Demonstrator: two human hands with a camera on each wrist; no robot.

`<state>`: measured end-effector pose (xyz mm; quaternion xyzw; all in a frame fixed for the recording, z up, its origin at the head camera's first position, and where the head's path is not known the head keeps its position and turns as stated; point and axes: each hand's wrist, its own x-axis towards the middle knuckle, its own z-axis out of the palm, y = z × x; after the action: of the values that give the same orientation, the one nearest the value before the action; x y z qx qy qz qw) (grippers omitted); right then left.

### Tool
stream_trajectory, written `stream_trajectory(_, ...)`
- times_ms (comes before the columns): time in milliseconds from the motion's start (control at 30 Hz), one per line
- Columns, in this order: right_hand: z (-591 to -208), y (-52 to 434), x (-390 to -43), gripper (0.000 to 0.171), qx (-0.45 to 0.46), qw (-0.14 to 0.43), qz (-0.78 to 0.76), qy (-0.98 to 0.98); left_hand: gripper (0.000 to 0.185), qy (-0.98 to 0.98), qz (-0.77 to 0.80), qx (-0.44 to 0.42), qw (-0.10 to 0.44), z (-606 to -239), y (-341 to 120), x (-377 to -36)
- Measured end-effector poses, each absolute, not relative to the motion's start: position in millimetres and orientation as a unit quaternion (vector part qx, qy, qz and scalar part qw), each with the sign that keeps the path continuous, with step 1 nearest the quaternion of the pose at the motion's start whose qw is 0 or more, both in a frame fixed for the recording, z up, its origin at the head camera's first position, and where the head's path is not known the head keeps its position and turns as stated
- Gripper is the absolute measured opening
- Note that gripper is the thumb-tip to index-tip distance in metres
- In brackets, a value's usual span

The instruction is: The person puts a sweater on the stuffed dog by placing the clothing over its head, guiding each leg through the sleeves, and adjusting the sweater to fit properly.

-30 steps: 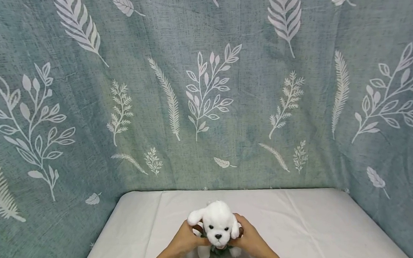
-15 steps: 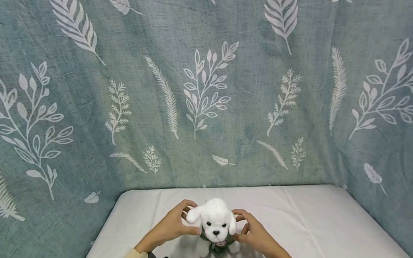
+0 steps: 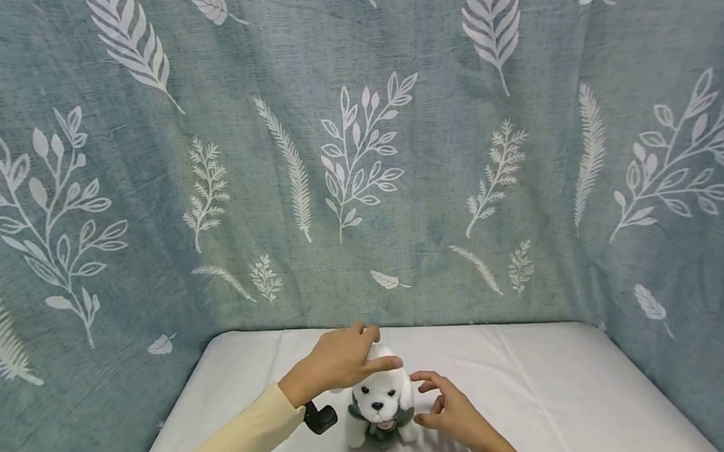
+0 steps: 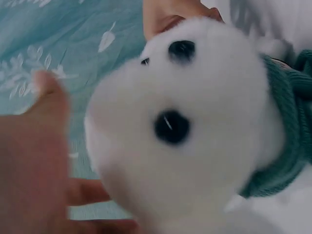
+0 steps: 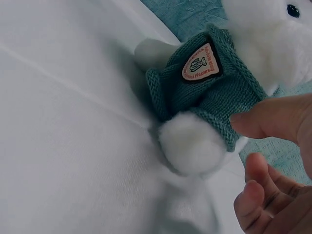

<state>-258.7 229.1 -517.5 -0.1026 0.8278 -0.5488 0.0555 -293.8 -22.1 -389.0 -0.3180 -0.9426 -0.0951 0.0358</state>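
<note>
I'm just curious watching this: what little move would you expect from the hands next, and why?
Probably a gentle stroke back over the head. The left hand lies flat on top of the plush dog, which sits upright on the white sheet, while the right hand, fingers relaxed, is beside its sweater, seemingly steadying it.

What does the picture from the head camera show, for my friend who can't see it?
A small white plush dog in a green knitted sweater sits on a white table. The person's left hand rests on top of its head, and the right hand is beside it with its fingers loosely curled. Behind hangs a teal cloth with white leaves.
</note>
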Motion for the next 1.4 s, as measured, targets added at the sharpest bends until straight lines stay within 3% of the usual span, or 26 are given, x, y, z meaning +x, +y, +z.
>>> stream_trajectory(200, -523, 230, -256, 0.069, -0.103, 0.074, -0.553, 0.824, 0.093, -0.956, 0.006, -0.292, -0.014, -396, -5, -291)
stream_trajectory(500, -526, 228, -256, 0.066, -0.112, 0.078, -0.556, 0.82, 0.082, -0.958, -0.033, -0.285, -0.024, -403, -5, -290)
stream_trajectory(833, -525, 229, -257, 0.06, -0.115, 0.072, -0.551, 0.823, 0.047, -0.907, -0.144, -0.394, -0.041, -400, -23, -301)
stream_trajectory(1133, -525, 234, -257, 0.061, -0.102, 0.064, -0.554, 0.824, 0.056, -0.863, -0.122, -0.483, -0.079, -381, -29, -301)
stream_trajectory(1300, -525, 236, -256, 0.06, -0.103, 0.061, -0.548, 0.828, 0.053, -0.889, -0.134, -0.43, -0.077, -380, -30, -292)
stream_trajectory(1400, -525, 236, -255, 0.06, -0.106, 0.061, -0.546, 0.829, 0.065, -0.919, -0.109, -0.377, -0.044, -383, -27, -281)
